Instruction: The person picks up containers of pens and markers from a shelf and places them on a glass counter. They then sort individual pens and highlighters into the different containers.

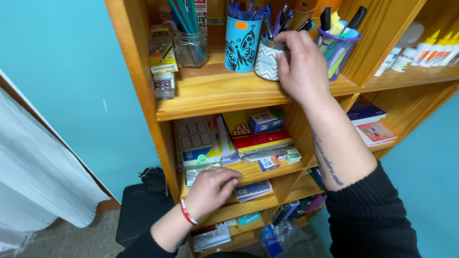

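Note:
My right hand [302, 64] reaches up to the top shelf [210, 98] of a wooden bookcase and grips a grey-and-white zigzag-patterned pen cup [265, 61] holding several pens. A blue cup with a black butterfly [241, 44] stands just left of it, and a purple mesh cup [338, 50] full of markers stands just right. My left hand [210, 190] rests lower down on the front edge of the middle shelf [267, 169], fingers curled over it, with a red-and-white band on the wrist.
A glass jar of pencils [190, 45] and small packets sit at the shelf's left. Notebooks, boxes and packs fill the middle shelf. White glue bottles [437, 50] line a shelf at right. A black stool [138, 210] stands beside the blue wall.

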